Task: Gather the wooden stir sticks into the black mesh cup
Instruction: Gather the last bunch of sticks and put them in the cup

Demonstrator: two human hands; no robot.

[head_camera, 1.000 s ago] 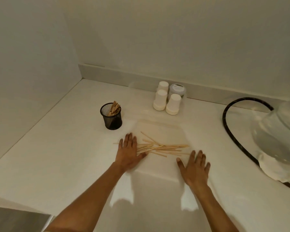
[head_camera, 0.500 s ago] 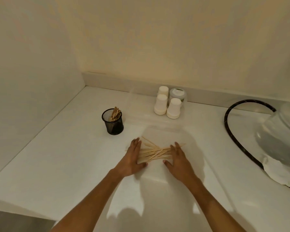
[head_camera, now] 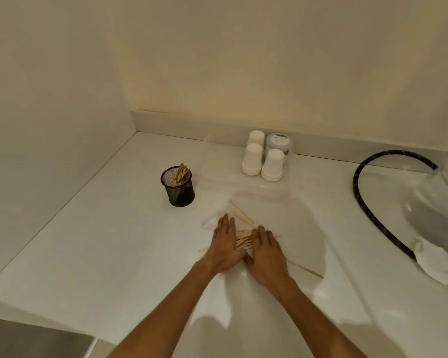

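Head view. Two bare forearms enter from the lower edge of frame. No sleeve, cuff or fabric shows on either one along the visible length, from the frame edge up to the wrist.

Person's bare left hand (head_camera: pixel 224 250): no glove; no ring, watch or band to be seen. Four fingers and the back of the hand show.

Person's bare right hand (head_camera: pixel 267 254): no glove; wrist and fingers likewise unadorned. Knuckles and the back of the hand show.

Fingernails too small and blurred to describe. Warm, dim lighting; forearm detail soft, so fine marks cannot be told.
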